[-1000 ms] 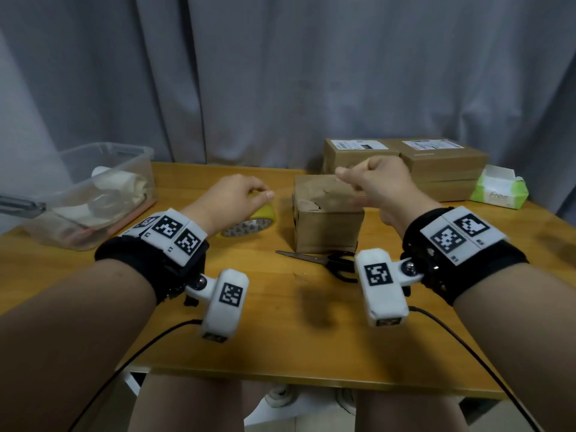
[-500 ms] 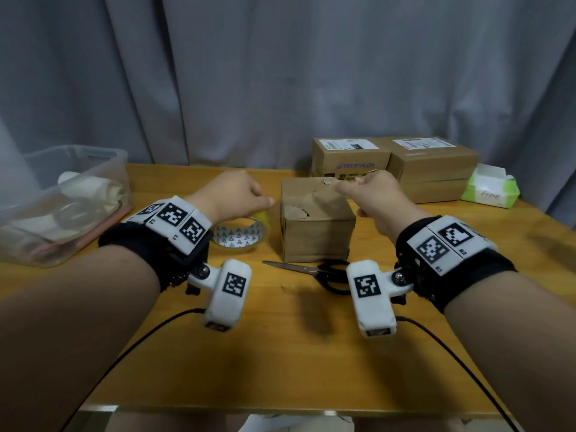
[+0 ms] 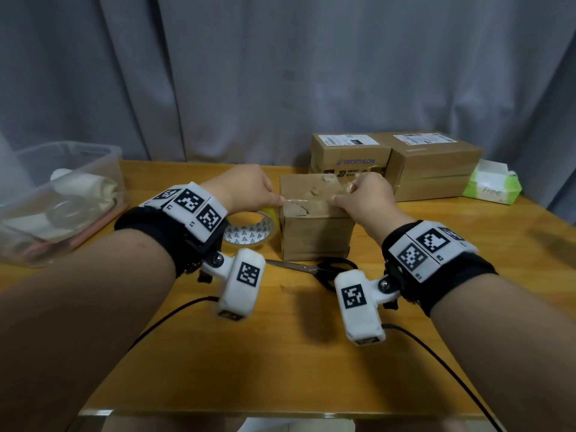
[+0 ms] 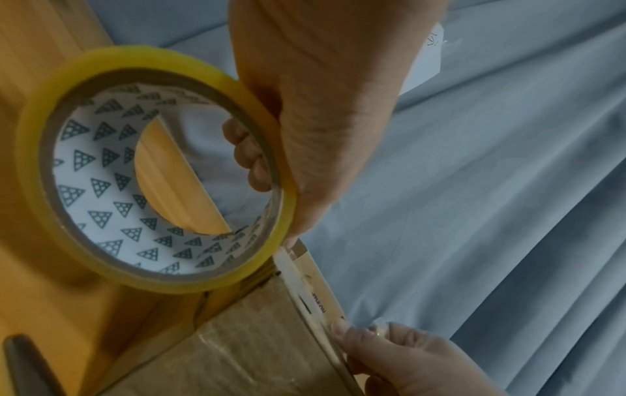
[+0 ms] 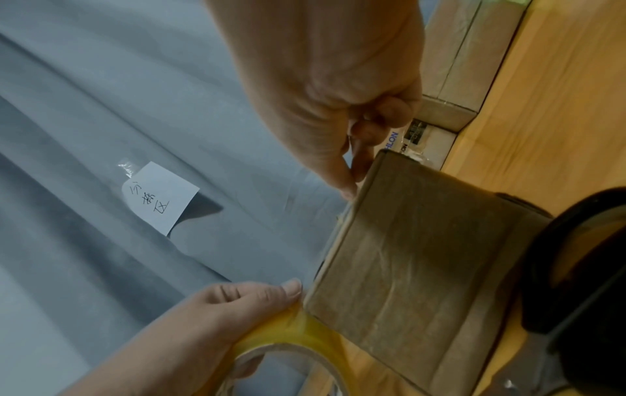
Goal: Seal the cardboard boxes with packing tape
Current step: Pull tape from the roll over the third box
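1. The left hand grips the yellow-edged roll of clear packing tape with a triangle-printed core: its fingers curl through the core while the thumb lies along the outer rim, as the left wrist view shows. The roll hangs just off the left edge of the small worn brown cardboard box.

2. The right hand has its fingers curled, thumb and forefinger pinching the free end of the tape at the box's right top edge.

3. Between the two hands a strip of clear tape spans the box top near its front edge. Whether it is already stuck down along its whole length cannot be told.

4. The box stands between the hands on the wooden table, with black-handled scissors just in front of it, beneath the wrists.

5. Risks, as I judge them:
   - The strip could land skewed and miss the seam, because the roll is held low and to one side.
   - If either hand slackens, the tape may fold on itself or wrinkle.
   - The torn patches on the box top give poor grip, so the tape may lift there.
   - The light box could slide or tip under the pull, since neither hand presses it down.
   - Reaching for the scissors means freeing a hand, which may let the end spring back.
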{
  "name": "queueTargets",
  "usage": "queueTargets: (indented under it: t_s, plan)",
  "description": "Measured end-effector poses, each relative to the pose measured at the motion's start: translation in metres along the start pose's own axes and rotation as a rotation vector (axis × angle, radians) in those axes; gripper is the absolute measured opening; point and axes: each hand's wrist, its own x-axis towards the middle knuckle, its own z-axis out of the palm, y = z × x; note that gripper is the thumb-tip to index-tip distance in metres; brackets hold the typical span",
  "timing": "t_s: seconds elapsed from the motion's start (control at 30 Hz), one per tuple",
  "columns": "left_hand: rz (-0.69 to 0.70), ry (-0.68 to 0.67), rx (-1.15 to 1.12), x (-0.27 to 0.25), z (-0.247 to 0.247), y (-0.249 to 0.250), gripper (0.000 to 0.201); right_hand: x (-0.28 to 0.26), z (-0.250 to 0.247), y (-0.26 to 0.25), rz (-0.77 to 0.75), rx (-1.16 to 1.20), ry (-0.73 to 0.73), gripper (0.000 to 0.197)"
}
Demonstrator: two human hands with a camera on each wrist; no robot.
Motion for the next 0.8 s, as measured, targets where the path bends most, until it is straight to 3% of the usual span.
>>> queueTargets:
  t_s: [0.13,0.27,0.33,0.4,0.47,0.5,0.53,0.6,0.7,0.8]
  plan:
    - [0.001,-0.013,0.027,0.005,0.003,0.002,0.032,0.001,0.001,0.001,-0.006,-0.025,-0.002,0.030]
    - [-0.010,-0.018,0.056,0.006,0.009,-0.001,0.038,0.003,-0.008,0.014,-0.018,0.055,0.056,0.069]
    - [-0.009,-0.020,0.063,0.006,0.012,-0.003,0.040,0.001,-0.013,0.022,-0.094,0.010,0.151,0.064]
    - [-0.005,-0.016,0.065,0.006,0.013,-0.003,0.041,-0.004,-0.012,0.021,-0.303,-0.096,0.188,0.052]
    - [-0.005,-0.012,0.054,0.007,0.015,-0.002,0.043,-0.016,0.001,0.013,-0.546,-0.274,-0.010,0.053]
    - [-0.006,-0.009,0.045,0.006,0.016,-0.002,0.043,-0.021,0.009,0.011,-0.585,-0.377,-0.144,0.060]
    - [-0.011,-0.009,0.038,0.006,0.016,-0.001,0.041,-0.025,0.015,0.012,-0.548,-0.453,-0.260,0.066]
    - [-0.018,-0.009,0.024,0.004,0.018,-0.001,0.038,-0.022,0.017,0.019,-0.395,-0.428,-0.352,0.074]
    - [-0.011,0.005,0.009,-0.001,0.021,0.004,0.045,-0.008,0.007,0.025,-0.212,-0.288,-0.336,0.078]
    - [0.006,0.027,0.018,0.001,0.026,0.013,0.046,0.003,0.006,0.014,-0.158,-0.259,-0.219,0.074]
